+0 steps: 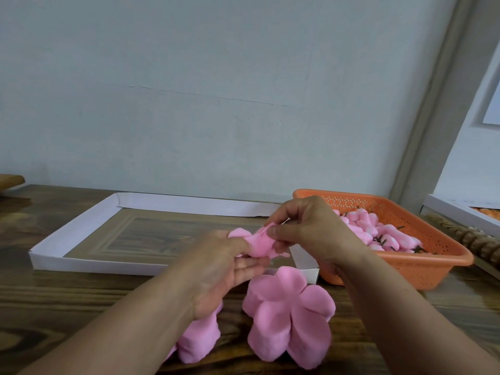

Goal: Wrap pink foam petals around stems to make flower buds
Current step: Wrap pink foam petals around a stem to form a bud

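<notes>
A: What lies nearest?

B: Two stacks of pink foam petals on the wooden tabletop. The right stack shows whole, five lobes fanned out. The left stack is half hidden under the left forearm.

A: And the hands?

B: Above the stacks, both work one petal piece. The left hand has its grip curled round the piece from below. The right hand pinches the upper edge between thumb and forefinger. Whether a stem sits inside the foam, I cannot tell; the fingers and folds cover it.

A: Behind them?

B: A shallow white cardboard tray on the left, its near right corner hidden by the hands. To the right, an orange perforated basket holds finished pink buds with dark stem ends poking out.

A: Any writing or labels?

B: None readable. At the far right a white box and a brown knobbly object are cut off by the frame edge, too partial to identify.
</notes>
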`<state>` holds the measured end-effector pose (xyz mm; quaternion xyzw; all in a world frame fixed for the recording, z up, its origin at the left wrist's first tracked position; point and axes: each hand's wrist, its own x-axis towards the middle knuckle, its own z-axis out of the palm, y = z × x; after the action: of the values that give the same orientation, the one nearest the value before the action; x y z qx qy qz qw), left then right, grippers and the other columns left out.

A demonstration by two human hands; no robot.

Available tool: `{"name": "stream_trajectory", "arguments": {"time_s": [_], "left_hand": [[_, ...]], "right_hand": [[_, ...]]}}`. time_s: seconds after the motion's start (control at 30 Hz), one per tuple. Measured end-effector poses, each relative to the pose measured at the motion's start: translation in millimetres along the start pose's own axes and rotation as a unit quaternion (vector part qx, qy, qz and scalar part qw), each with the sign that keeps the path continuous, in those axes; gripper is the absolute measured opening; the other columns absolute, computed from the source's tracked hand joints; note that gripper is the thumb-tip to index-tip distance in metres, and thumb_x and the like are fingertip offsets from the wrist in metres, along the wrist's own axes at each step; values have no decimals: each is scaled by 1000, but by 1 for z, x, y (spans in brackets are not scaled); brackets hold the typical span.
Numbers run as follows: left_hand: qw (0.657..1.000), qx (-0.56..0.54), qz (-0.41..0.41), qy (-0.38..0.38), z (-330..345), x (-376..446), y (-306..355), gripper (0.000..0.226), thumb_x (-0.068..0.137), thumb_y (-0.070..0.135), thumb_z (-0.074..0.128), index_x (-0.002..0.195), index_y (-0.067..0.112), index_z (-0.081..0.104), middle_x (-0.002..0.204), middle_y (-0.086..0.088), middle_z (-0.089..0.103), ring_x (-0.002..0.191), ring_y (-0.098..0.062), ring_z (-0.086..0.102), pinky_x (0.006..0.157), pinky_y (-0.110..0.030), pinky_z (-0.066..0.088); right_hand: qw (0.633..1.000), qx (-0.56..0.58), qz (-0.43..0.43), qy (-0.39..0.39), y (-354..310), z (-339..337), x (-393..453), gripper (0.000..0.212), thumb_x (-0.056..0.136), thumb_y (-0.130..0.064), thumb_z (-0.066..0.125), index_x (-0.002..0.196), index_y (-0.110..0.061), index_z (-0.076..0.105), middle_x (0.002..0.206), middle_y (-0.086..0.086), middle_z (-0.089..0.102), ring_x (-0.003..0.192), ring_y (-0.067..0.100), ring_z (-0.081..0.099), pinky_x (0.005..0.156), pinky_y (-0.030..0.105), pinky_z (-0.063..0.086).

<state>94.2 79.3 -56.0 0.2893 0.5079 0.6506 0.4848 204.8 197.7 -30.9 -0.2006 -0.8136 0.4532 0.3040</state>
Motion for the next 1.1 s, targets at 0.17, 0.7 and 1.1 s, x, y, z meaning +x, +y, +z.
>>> {"name": "stream_trajectory", "arguments": {"time_s": [0.17, 0.7, 1.1], "left_hand": [[999, 12, -14, 29, -1, 0, 2, 30, 100, 17, 40, 113, -1, 61, 99, -20, 72, 92, -33, 71, 82, -37, 57], [999, -26, -28, 18, -7, 2, 3, 38, 100, 24, 38, 120, -5, 52, 94, -26, 71, 78, -37, 72, 59, -34, 60], [991, 115, 35, 57, 3, -2, -2, 27, 100, 13, 45, 89, -2, 66, 81, -14, 74, 80, -29, 71, 79, -38, 59]], "right_hand": [[1000, -5, -1, -5, 1, 0, 0, 7, 78, 10, 65, 76, 4, 69, 71, 29, 66, 55, 26, 61, 56, 31, 54], [996, -49, -23, -72, -6, 2, -5, 13, 76, 10, 65, 75, -2, 69, 59, 16, 63, 53, 19, 57, 59, 33, 47], [989, -111, -28, -96, -13, 2, -8, 18, 77, 3, 66, 71, -14, 69, 57, 6, 65, 53, 13, 58, 55, 27, 47]]}}
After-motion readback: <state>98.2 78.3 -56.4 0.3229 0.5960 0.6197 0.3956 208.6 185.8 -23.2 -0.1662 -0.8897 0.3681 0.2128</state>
